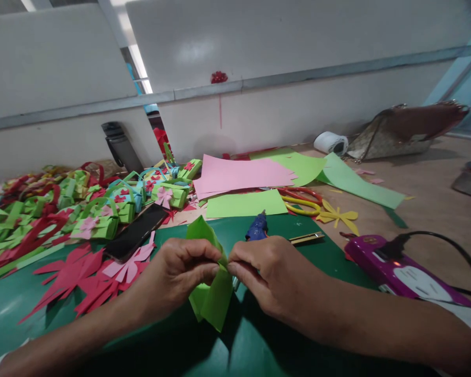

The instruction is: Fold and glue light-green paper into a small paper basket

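A folded piece of bright green paper [215, 301], shaped like a small open bag, is held upright above the green mat [141, 343]. My left hand [188, 269] pinches its upper edge, thumb and forefinger closed on the paper. From the other side my right hand [272, 269] pinches the same edge, its fingertips almost meeting the left ones. The exact spot under the fingertips is hidden. Just behind my right hand lies a blue glue gun [258, 226], partly covered by the hand. Red paper flower cutouts [76, 269] lie left of my left hand.
Finished small paper bags [172, 193] pile up at the left, beside a black phone [137, 230] and a dark bottle [121, 146]. Pink sheets [243, 175] and scissors [302, 204] lie behind the mat. A purple power strip [400, 269] with a cable sits at right.
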The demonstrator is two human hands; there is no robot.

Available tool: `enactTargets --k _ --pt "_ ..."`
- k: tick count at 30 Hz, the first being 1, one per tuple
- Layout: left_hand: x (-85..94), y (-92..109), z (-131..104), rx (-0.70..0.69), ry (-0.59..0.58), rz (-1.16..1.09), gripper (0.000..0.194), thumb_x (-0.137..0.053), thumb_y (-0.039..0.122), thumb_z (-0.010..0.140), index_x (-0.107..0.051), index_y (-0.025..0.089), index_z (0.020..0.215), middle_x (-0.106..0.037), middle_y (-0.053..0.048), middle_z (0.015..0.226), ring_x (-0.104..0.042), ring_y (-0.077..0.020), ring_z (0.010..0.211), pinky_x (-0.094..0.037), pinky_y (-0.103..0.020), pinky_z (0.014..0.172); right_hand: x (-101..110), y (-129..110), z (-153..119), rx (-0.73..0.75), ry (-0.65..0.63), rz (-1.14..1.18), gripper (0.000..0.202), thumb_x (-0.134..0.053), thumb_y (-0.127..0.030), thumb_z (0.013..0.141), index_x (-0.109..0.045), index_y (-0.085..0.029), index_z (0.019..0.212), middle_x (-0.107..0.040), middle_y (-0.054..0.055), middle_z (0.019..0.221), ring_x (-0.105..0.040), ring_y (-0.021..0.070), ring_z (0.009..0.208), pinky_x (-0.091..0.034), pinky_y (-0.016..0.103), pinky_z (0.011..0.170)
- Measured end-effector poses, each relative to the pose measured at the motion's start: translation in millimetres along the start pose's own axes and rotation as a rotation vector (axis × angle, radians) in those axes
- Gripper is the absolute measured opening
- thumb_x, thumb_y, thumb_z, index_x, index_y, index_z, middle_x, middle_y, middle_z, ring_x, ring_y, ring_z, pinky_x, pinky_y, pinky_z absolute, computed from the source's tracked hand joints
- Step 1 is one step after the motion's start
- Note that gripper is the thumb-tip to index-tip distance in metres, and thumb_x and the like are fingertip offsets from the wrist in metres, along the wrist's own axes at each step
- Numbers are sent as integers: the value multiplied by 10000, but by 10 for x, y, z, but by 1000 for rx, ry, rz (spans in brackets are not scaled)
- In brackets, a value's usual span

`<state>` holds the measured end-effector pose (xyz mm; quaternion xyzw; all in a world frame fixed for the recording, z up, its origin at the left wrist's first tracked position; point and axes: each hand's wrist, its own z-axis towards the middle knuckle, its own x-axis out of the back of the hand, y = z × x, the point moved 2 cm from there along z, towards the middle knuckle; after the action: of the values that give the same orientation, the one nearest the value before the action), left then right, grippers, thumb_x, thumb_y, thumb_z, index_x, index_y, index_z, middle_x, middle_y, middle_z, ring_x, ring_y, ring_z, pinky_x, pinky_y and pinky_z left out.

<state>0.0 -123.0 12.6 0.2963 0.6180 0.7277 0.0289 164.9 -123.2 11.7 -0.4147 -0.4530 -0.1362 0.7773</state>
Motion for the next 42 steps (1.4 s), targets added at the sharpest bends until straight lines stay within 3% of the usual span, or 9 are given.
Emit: enactTargets --k 8,17,22,26,29,33,36,42 --pt "29 -28 -16 -44 -20 54 139 -582 220 781 -654 126 708 -519 11 568 -418 -85 516 -351 -160 473 48 -57 -4 -13 -56 10 206 -504 -166 813 -462 -170 612 -454 -33 520 -373 80 483 -256 239 493" --pt "-6 10 -19 -2 -37 -75 178 -556 225 795 -669 113 717 -604 -46 698 -516 -130 621 -412 -207 570 53 -21 3 -32 -83 74 140 -535 -105 784 -569 -155 657 -530 -21 550 -425 83 495 -279 229 498" --pt "-21 -29 -8 17 -32 -138 195 -576 264 791 -645 117 683 -576 -32 684 -497 -126 620 -398 -206 569 92 -27 17 -25 -92 134 237 -502 -98 817 -486 -164 590 -428 -56 502 -349 69 471 -249 226 480" --pt "-28 -54 -9 96 -19 -174 220 -585 310 793 -637 118 699 -546 -12 656 -458 -105 584 -369 -189 530 72 -18 14 -42 -85 126 246 -519 -140 822 -460 -167 585 -436 -58 510 -363 67 479 -245 230 489" --pt "-37 -74 -21 138 25 -228 239 -619 348 769 -643 119 706 -548 -8 640 -454 -98 564 -365 -182 512 51 -6 -11 -64 -75 129 189 -521 -160 822 -510 -170 634 -481 -48 548 -396 78 508 -262 232 504" --pt "-22 -103 -59 160 169 -354 234 -688 373 714 -660 142 738 -578 -2 637 -474 -96 545 -384 -176 495 40 15 -39 -70 -11 88 53 -584 -212 797 -571 -174 762 -583 -8 699 -493 119 627 -323 249 576" --pt "1 -90 -91 103 253 -382 205 -726 347 684 -679 148 706 -583 0 632 -484 -95 548 -394 -168 494 29 25 -40 16 76 -16 10 -578 -154 786 -571 -159 779 -597 25 763 -519 147 691 -351 274 625" --pt "-12 -103 -139 42 315 -449 140 -745 305 673 -711 170 683 -593 6 623 -502 -87 533 -403 -159 485 7 6 -49 229 216 -49 134 -477 -108 839 -571 -125 745 -574 53 719 -504 152 652 -366 278 590"
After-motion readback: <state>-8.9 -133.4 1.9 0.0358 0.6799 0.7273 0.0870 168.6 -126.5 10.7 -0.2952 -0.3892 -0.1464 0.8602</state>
